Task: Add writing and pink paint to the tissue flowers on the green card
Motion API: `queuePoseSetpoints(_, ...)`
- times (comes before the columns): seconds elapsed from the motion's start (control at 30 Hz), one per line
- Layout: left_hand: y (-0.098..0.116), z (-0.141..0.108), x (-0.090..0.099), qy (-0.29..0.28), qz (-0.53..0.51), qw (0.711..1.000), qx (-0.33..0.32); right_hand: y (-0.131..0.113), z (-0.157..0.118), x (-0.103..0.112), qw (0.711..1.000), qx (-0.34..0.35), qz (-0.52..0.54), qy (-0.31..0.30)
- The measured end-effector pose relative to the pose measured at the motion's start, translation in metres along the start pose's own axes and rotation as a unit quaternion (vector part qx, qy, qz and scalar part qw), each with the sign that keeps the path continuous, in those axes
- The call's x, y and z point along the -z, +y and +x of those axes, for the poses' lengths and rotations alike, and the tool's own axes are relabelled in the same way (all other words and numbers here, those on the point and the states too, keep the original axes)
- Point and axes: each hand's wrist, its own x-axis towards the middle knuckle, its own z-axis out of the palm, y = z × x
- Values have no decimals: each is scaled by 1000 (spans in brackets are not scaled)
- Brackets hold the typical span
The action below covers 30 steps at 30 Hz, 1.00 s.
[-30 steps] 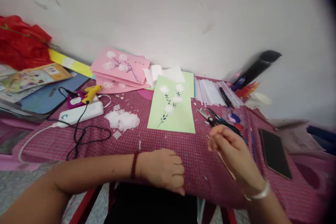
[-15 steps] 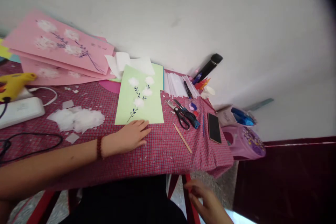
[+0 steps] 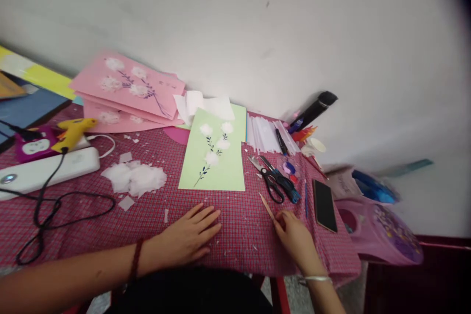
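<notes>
Left fingers (image 3: 209,220): spread apart, palm down on the bench (image 3: 235,240).
Right fingers (image 3: 283,215): curled at the wooden stick (image 3: 267,206); whether clamped, cannot tell.
Stick: near black scissors (image 3: 266,175); taking it up seems the step, calling for a firm pinch.
Green card (image 3: 228,171): flat, farther off.

Left arm (image 3: 84,274): reaching in from the lower left
Left hand (image 3: 187,235): palm down, fingers loosely fanned, aimed ahead and rightward
Right arm (image 3: 326,297): just the forearm showing, angled inward
Right hand (image 3: 296,238): fingers curled toward the thumb, kinda pinchy
</notes>
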Motion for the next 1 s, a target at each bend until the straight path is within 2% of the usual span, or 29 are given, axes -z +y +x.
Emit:
queuePoseSetpoints(0.2,-6,4,-5,19,1,1000,-8,-14,-3,9,998,-27,13,-55)
queuePoseSetpoints(0.4,-7,2,-9,25,10,999,-16,-15,2,23,992,-40,119,-25)
queuePoseSetpoints(0.53,-12,13,4,-1,6,1000,-11,-20,6,17,993,-4,105,-59)
queuePoseSetpoints(0.67,-27,44,24,2,10,1000,24,-22,4,14,996,-4,91,-6)
queuePoseSetpoints(0.73,-37,60,27,14,38,998,41,-17,-1,18,996,-12,92,13)
queuePoseSetpoints(0.8,-47,70,23,28,61,996,57,-8,-8,23,996,-30,84,31)
queuePoseSetpoints(1.0,-62,72,-2,28,60,997,51,33,-18,42,989,-111,40,90)
